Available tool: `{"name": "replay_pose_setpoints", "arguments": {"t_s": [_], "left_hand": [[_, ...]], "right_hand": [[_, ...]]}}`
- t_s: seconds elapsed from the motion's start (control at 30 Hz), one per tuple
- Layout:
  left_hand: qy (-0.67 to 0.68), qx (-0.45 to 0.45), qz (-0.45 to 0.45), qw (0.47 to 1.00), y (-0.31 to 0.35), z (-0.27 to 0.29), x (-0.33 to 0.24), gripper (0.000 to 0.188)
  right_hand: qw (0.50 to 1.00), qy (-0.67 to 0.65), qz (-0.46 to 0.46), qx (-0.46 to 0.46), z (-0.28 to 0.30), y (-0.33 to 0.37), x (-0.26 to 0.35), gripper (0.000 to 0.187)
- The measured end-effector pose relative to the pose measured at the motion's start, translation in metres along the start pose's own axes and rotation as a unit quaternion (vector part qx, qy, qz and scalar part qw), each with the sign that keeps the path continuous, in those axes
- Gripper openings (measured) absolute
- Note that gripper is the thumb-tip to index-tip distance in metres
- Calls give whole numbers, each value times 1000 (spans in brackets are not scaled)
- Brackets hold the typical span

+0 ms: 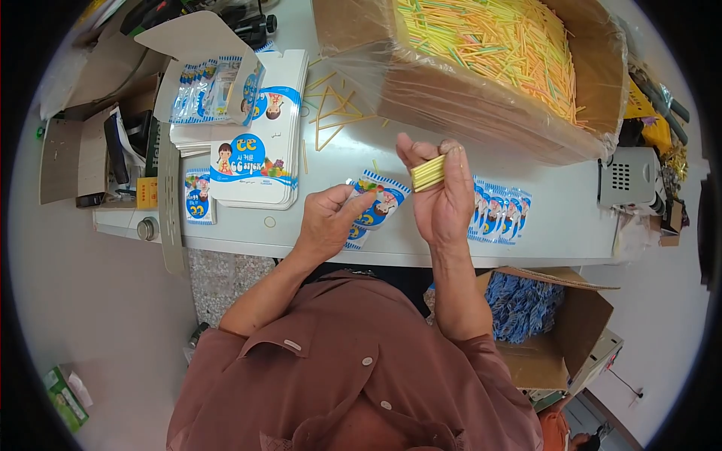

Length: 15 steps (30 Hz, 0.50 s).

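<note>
Bright, fairly even whitish light covers the table (pixel 560 218), its source out of view, leaving soft shadows. Clear plastic (pixel 481 113) around the far box (pixel 350 34) shows pale glare; the near right carton (pixel 587 316) has shaded corners. The left hand (pixel 327 225) and right hand (pixel 444 203) look reasonably sharp. Straight edges bend toward the black, rounded rim.

- Bare hands: two were present, left hand (pixel 327 225) and right hand (pixel 439 214).
- Held blue-and-white sachet (pixel 378 209): one was counted.
- Held bundle of yellow sticks (pixel 428 174): one was counted.
- Fanned sachets (pixel 496 213): at least five lay overlapping.
- Lone flat sachet (pixel 198 197): one lay leftward.
- Open white display carton (pixel 197 34): one stood.
- Plastic-lined stick box (pixel 466 113): one stood.
</note>
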<state>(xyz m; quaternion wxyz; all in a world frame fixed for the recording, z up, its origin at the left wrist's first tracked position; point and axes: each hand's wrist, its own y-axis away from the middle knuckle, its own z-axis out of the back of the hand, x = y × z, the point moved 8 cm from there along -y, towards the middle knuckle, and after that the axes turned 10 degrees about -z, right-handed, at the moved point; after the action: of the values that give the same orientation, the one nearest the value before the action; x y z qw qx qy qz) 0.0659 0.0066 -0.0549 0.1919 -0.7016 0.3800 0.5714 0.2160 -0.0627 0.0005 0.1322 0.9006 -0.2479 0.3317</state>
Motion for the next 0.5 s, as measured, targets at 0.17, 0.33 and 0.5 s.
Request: {"name": "replay_pose_setpoints", "arguments": {"t_s": [0.17, 0.33, 0.5], "left_hand": [[-11, -8, -28, 1000, 2, -3, -6, 21], [15, -7, 9, 1000, 1, -1, 1, 21], [16, -6, 16, 1000, -1, -1, -1, 22]], "right_hand": [[1000, 11, 12, 13, -4, -2, 4, 21], [1000, 6, -1, 9, -2, 0, -4, 21], [1000, 0, -18, -8, 4, -1, -11, 21]]}}
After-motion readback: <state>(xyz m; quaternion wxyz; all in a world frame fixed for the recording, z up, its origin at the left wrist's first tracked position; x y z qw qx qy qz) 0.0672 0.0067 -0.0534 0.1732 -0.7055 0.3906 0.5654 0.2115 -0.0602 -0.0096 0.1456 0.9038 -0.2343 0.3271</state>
